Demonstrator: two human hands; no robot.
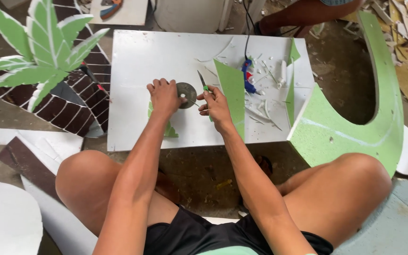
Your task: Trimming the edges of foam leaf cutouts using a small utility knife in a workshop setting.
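While you sit on the floor with your knees apart, both your hands work at the middle of the white tabletop (138,61). Your left hand (164,97) is curled, knuckles up, with its fingers pressing on the left edge of a small grey disc (186,94) that lies flat on the board. Your right hand (216,106) is closed around a green-handled knife (202,82), whose blade points up and away from you, slightly to the left. The disc sits between the two hands, touching the left one and just to the left of the knife, so the blade tip lies near the disc's upper right rim. A green foam panel (232,89) stands just right of your right hand, and a blue glue gun (248,75) lies beyond it among white scraps.
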